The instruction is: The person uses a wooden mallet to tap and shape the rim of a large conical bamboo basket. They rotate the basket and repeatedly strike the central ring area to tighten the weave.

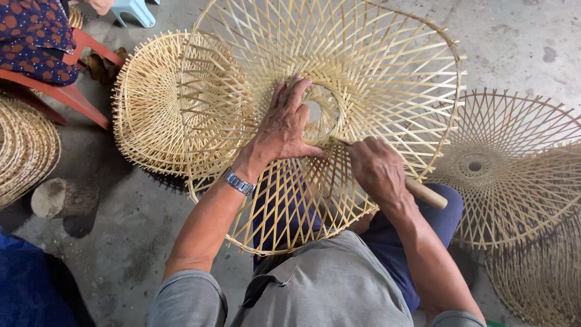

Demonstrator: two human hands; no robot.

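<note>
The bamboo lattice frame [339,79] is a wide conical open weave resting on the person's lap, rim tilted up toward 12 o'clock, with a small round centre ring [324,109] near the middle of the view.

Left hand [284,127]: open and flat, palm pressed on the lattice, fingers spread and pointing to 1 o'clock, fingertips at the ring's 9 o'clock edge. It grasps nothing; it pins the strips down. There is a metal wristwatch [238,181] on that wrist.

Right hand [378,169]: clenched around a wooden-handled tool [426,194]. The handle butt sticks out toward 4 o'clock. The working end is a thin blade or spike, running to 10 o'clock and meeting the weave just below the ring, close by the left thumb. The exact tip shape is too small to tell.

Key relation: the tool's long axis runs on the 4-to-10 o'clock line, aimed at the ring from its 5 o'clock side. The left hand is nearer the ring and touches it; the right sits further out, at 5 o'clock from it. The tool tip lands between the two hands.

Around the work:
- A stack of finished lattice frames [151,103] at 9 o'clock, partly behind the held one.
- Another frame [514,163] at 3 o'clock on the concrete floor [532,42].
- A short log stump [63,197] at 8 o'clock.
- A red chair [72,94] with a second person's patterned clothing at 10 o'clock.
</note>
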